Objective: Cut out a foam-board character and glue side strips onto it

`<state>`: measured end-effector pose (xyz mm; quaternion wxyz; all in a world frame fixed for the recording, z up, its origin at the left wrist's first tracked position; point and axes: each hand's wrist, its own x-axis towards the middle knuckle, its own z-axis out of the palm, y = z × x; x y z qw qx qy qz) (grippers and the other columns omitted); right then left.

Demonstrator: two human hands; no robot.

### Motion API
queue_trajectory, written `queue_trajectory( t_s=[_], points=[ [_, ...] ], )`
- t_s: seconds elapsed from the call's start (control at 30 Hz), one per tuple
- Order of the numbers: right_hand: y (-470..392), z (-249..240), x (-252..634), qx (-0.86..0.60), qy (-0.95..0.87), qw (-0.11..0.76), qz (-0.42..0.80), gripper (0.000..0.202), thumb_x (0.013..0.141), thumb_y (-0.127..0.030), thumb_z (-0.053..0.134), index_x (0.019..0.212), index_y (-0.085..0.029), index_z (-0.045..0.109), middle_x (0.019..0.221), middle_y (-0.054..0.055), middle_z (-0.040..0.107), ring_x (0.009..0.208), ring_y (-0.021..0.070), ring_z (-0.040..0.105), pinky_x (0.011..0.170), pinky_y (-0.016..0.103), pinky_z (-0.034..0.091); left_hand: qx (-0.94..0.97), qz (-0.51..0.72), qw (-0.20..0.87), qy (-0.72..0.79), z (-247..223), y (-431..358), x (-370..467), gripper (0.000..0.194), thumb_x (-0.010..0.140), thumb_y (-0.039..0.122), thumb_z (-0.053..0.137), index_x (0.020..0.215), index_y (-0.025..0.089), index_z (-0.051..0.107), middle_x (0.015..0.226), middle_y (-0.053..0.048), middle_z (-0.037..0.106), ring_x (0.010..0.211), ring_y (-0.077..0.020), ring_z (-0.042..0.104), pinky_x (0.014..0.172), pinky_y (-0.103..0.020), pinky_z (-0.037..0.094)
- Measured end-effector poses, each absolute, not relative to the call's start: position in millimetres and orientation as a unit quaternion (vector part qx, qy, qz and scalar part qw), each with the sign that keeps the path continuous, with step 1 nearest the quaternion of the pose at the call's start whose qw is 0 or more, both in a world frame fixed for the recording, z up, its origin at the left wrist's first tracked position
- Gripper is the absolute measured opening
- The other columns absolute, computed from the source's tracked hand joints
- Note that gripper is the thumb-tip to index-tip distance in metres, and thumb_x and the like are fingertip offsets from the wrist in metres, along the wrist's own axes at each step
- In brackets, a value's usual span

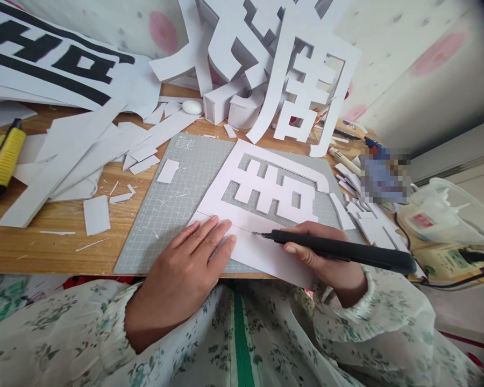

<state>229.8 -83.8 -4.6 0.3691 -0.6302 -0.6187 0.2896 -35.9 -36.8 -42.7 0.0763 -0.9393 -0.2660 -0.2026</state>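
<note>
A white foam board [258,244] with a character shape partly cut out lies on the grey cutting mat [145,242], its lower part reaching over the table's front edge. My left hand [189,269] rests flat on the board's lower left, fingers spread a little, holding nothing. In my right hand [322,255] is a black craft knife [342,250]; its blade tip touches the board at a thin line running across it. The cut-out character [272,188] sits within the board, with openings showing the mat.
White strips and scraps [80,140] cover the left, near a yellow utility knife [4,158]. Finished white characters [282,70] stand at the back. At right are more offcuts [377,226], a plastic container [439,215] and a power strip [447,260] with cords.
</note>
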Motion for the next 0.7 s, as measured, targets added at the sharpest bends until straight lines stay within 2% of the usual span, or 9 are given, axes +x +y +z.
queue_trajectory(
  t_s=[0.43, 0.7],
  points=[
    [-92.8, -1.1, 237.9, -0.623, -0.632, 0.365, 0.280, 0.017, 0.080, -0.040, 0.075, 0.084, -0.024, 0.080, 0.073, 0.000, 0.078, 0.061, 0.0153, 0.069, 0.052, 0.021, 0.052, -0.942, -0.201, 0.053, -0.264, -40.8, -36.5, -36.6, 0.037, 0.091, 0.009, 0.044, 0.122, 0.012, 0.064, 0.140, -0.014, 0.063, 0.130, -0.0337, 0.058, 0.105, -0.050, 0.049],
    [-97.5, -3.5, 244.5, -0.629, -0.634, 0.355, 0.277, 0.022, 0.081, -0.043, 0.073, 0.082, -0.021, 0.079, 0.071, 0.002, 0.077, 0.058, 0.0147, 0.066, 0.049, 0.021, 0.049, -0.944, -0.190, 0.043, -0.265, -41.9, -35.7, -37.6, 0.046, 0.082, 0.005, 0.049, 0.126, 0.012, 0.062, 0.143, -0.014, 0.060, 0.133, -0.0342, 0.055, 0.108, -0.051, 0.047]
  ],
)
